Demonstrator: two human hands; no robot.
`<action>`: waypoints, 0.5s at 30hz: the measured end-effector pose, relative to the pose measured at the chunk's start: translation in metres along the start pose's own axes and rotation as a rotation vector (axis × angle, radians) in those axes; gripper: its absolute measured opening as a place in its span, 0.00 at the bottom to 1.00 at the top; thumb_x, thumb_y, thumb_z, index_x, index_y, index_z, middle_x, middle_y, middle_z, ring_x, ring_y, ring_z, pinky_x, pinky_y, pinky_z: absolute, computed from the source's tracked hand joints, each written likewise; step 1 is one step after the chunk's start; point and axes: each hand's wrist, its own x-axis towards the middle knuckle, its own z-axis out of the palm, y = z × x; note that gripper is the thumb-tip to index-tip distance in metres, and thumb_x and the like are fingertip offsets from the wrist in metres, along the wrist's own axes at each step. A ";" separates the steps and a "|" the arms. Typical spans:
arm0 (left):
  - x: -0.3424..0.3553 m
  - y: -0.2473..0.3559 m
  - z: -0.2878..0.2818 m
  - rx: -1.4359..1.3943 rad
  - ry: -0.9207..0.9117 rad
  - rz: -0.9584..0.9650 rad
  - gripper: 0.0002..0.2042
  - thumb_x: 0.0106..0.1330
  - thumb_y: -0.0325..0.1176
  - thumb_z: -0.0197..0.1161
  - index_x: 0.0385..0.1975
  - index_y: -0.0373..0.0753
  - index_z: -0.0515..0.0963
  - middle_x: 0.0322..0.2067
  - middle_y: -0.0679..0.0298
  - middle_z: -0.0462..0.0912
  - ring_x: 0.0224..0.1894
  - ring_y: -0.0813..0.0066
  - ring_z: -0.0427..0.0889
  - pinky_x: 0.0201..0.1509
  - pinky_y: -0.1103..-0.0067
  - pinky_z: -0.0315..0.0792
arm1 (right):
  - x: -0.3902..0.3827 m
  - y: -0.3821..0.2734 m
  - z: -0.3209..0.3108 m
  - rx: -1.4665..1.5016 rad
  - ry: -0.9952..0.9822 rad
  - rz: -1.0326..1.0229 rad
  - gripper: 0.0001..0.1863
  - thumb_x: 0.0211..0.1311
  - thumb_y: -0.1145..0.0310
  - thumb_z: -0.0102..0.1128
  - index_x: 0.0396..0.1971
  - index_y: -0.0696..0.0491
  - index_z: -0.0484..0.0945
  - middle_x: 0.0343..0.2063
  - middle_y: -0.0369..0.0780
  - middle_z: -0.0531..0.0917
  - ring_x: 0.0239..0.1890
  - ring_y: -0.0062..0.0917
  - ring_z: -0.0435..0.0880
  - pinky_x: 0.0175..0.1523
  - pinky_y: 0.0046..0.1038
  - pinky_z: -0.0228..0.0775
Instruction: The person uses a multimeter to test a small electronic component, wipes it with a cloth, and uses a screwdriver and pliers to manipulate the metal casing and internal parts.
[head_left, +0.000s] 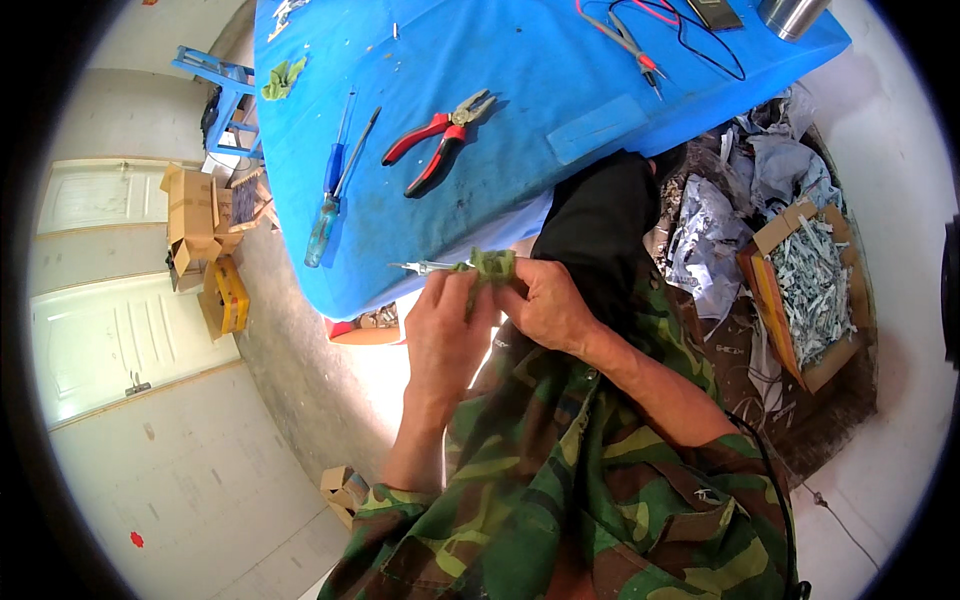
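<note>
Just off the near edge of the blue-covered table [536, 80], my left hand [452, 325] and my right hand [548, 305] are closed together on a crumpled green cloth [492, 262]. A thin silvery piece [425, 267] sticks out leftward from between my fingers; its exact shape is hard to make out. On the table lie red-handled pliers [455, 130], a blue-handled screwdriver [325, 220] with another tool beside it, and a second green cloth [282, 80] near the left edge.
Test leads [635, 55] and a steel cylinder [785, 15] sit at the far right. A blue stool [225, 75] and cardboard boxes [188, 210] stand left. Crumpled sheeting [705, 250] and a box of small pieces [808, 290] lie right. My leg [590, 210] reaches under the table.
</note>
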 end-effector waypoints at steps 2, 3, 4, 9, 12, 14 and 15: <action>0.001 0.001 0.003 0.024 -0.004 -0.019 0.08 0.62 0.24 0.71 0.38 0.34 0.81 0.36 0.54 0.84 0.35 0.52 0.86 0.38 0.65 0.78 | -0.002 -0.006 -0.001 -0.006 0.032 -0.041 0.07 0.66 0.73 0.63 0.32 0.61 0.81 0.23 0.52 0.81 0.23 0.45 0.82 0.29 0.38 0.70; 0.005 -0.005 0.001 0.025 0.001 -0.048 0.08 0.63 0.24 0.71 0.38 0.34 0.81 0.35 0.54 0.84 0.35 0.51 0.85 0.38 0.65 0.78 | -0.003 -0.004 -0.001 -0.027 0.034 -0.050 0.07 0.66 0.72 0.63 0.31 0.61 0.80 0.22 0.52 0.80 0.23 0.46 0.82 0.29 0.38 0.69; 0.006 -0.012 -0.003 0.046 0.035 -0.035 0.07 0.64 0.24 0.71 0.39 0.33 0.80 0.35 0.53 0.84 0.34 0.52 0.84 0.38 0.66 0.77 | -0.004 -0.002 0.002 -0.045 0.026 -0.062 0.07 0.66 0.72 0.63 0.30 0.60 0.79 0.22 0.53 0.80 0.23 0.48 0.81 0.29 0.39 0.69; 0.000 -0.039 -0.017 0.038 0.096 -0.151 0.06 0.66 0.25 0.69 0.39 0.33 0.81 0.33 0.53 0.83 0.33 0.56 0.84 0.37 0.68 0.77 | -0.005 0.011 0.008 -0.132 0.061 -0.193 0.09 0.66 0.71 0.65 0.28 0.58 0.77 0.19 0.52 0.77 0.23 0.50 0.79 0.28 0.41 0.68; -0.002 -0.051 -0.032 0.078 0.164 -0.228 0.07 0.67 0.26 0.70 0.40 0.31 0.82 0.34 0.53 0.85 0.34 0.64 0.85 0.39 0.72 0.77 | -0.007 0.004 0.008 -0.125 0.070 -0.168 0.08 0.66 0.72 0.65 0.29 0.58 0.77 0.20 0.52 0.78 0.23 0.50 0.79 0.27 0.40 0.68; -0.001 -0.050 -0.035 0.059 0.187 -0.234 0.07 0.67 0.26 0.70 0.41 0.31 0.82 0.34 0.54 0.85 0.34 0.65 0.85 0.39 0.72 0.78 | -0.007 -0.002 0.007 -0.105 0.100 -0.185 0.07 0.65 0.73 0.65 0.29 0.58 0.77 0.22 0.51 0.79 0.24 0.50 0.80 0.28 0.41 0.68; 0.001 -0.047 -0.038 0.050 0.198 -0.238 0.07 0.67 0.26 0.70 0.41 0.31 0.83 0.34 0.54 0.85 0.34 0.66 0.85 0.39 0.72 0.78 | -0.007 -0.003 0.007 -0.095 0.115 -0.193 0.07 0.64 0.74 0.65 0.28 0.58 0.77 0.22 0.51 0.79 0.24 0.50 0.81 0.28 0.41 0.69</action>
